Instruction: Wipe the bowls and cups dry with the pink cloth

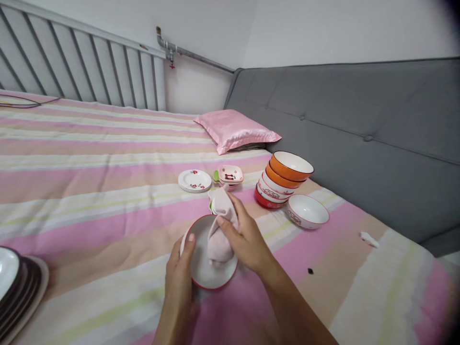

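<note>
My left hand [181,268] grips a white bowl [203,268] with a red rim by its left edge, thumb over the rim. The bowl is tilted so that its inside faces me. In my right hand [246,235] a pale pink cloth [223,239] is bunched up, and its lower end lies against the inside of the bowl. Just beyond the bowl, a small white and green dish [212,200] is mostly hidden by the cloth. Past it sit a stack of flowered plates [192,180] and some square pink-rimmed dishes [231,173] with a green handle.
To the right stands a leaning stack of orange, white and red bowls [283,177], with a single white bowl [308,211] beside it. Dark-edged plates [27,292] are piled at the lower left. A pink pillow [240,128] lies near the grey headboard [345,120].
</note>
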A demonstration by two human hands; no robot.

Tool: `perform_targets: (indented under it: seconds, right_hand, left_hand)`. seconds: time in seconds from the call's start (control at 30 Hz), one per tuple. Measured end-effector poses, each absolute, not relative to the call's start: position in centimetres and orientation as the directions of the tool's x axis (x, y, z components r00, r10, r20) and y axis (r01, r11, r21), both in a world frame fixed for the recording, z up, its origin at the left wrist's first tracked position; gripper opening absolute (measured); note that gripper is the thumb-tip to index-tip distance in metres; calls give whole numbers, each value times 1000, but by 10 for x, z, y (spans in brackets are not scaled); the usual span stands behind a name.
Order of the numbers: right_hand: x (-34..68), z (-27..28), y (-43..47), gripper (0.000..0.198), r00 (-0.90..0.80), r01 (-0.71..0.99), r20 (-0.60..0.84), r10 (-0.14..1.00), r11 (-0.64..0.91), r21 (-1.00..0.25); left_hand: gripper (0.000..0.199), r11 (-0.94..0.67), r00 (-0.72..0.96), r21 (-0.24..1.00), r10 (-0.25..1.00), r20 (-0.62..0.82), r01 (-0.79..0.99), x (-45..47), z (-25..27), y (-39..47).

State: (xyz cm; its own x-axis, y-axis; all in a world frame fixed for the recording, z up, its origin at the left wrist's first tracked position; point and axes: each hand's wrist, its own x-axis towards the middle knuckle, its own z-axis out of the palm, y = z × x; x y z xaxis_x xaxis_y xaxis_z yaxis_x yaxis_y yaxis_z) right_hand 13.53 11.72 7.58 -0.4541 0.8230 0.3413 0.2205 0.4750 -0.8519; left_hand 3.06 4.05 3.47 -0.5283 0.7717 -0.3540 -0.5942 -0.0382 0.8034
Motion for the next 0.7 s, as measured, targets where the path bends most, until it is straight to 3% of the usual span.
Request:
perform_targets:
  seconds: [0.1, 0.2, 0.27, 0.4, 0.5, 0.6, 0.7]
  right_hand:
    - [123, 66, 112, 62, -473, 310, 448, 758, 620, -721]
    - [117, 61, 109, 71, -476, 410, 540, 694, 718, -562]
    - [118, 61, 109, 73, -492, 417, 555, 671, 741, -526]
    - [127, 70, 111, 70, -581, 307, 436, 688, 680, -666]
    - [138, 73, 118, 75, -567, 269, 281, 774, 497, -825]
    - [147, 69, 128, 79, -542, 293, 101, 834, 300, -908]
    - [149, 65, 134, 58, -577, 311, 32, 816, 256, -915]
  left_hand:
    - [51, -2, -422, 743, 824, -377, -669, 36, 37, 41]
    - [47, 42, -400, 710, 802, -444, -703, 39, 35, 41]
    - [43, 55, -402, 700, 786, -471, -712, 40, 35, 41]
    - [43, 50, -383, 693, 804, -455, -719, 39, 38, 42]
    - [46, 66, -360, 675, 806, -470, -735, 38, 42, 42]
    - [48, 62, -355, 685, 820, -450, -726, 37, 44, 41]
    - [47, 79, -351, 693, 818, -455, -717, 38, 45, 41]
